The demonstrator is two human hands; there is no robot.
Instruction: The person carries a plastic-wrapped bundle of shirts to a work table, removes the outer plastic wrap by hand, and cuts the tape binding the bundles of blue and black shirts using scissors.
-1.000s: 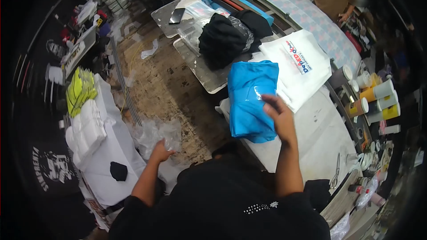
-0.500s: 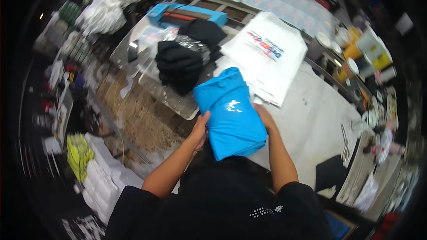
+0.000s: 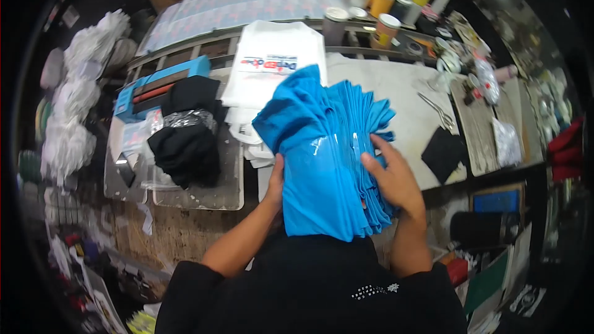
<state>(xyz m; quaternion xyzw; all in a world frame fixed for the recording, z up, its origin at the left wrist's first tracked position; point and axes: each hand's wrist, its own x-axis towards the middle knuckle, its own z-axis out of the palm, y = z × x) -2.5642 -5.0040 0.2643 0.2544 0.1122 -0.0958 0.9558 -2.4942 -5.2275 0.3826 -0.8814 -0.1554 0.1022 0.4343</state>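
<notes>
A thick stack of folded blue cloth pieces (image 3: 322, 179) is in front of my chest, with a small white print on its front piece. Many folded edges fan out along its right side. My left hand (image 3: 276, 179) presses against the stack's left edge, its fingers partly hidden behind the cloth. On the opposite side my right hand (image 3: 399, 179) grips the fanned edges, thumb and forefinger showing. Beyond the stack lie white printed bags (image 3: 272, 55) on the table. A bundle of black cloth (image 3: 189, 142) with a shiny clear wrap sits to the left.
A blue-framed device (image 3: 164, 83) stands behind the black bundle, and a phone (image 3: 125, 172) lies nearby. Scissors (image 3: 436, 111) and a black cloth square (image 3: 444, 153) rest on the pale tabletop (image 3: 408, 86) at right. Tubs (image 3: 385, 31) line the back.
My view has swung to the right. The blue stack has turned so its layered edges show and spread on the right. My right hand has moved onto those edges.
</notes>
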